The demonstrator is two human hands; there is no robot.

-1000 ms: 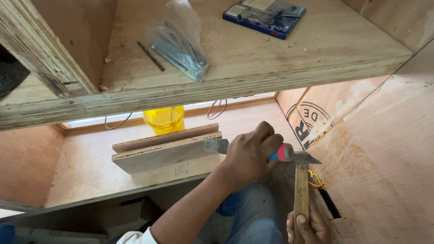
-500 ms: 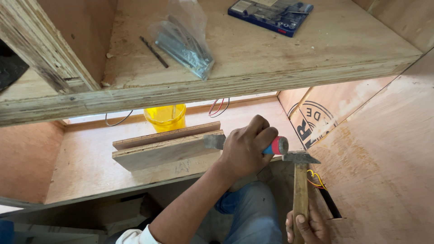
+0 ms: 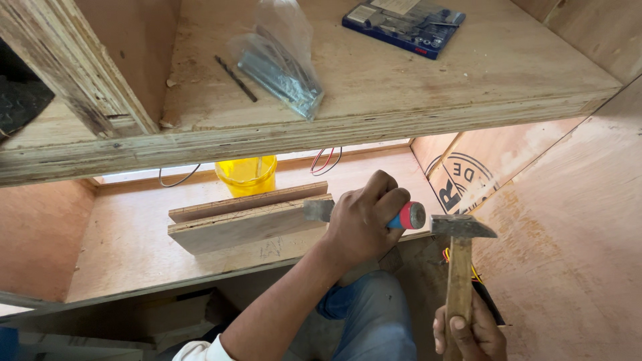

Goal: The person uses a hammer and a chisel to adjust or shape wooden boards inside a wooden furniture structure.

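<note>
Raw plywood surrounds the view: a thick upper shelf point(image 3: 374, 127) with a layered, rough front edge, a lower shelf point(image 3: 127, 254) beneath it, and a reddish side panel point(image 3: 575, 220) rising at the right. Pale daylight glows through a narrow gap point(image 3: 134, 175) behind the lower shelf.
</note>
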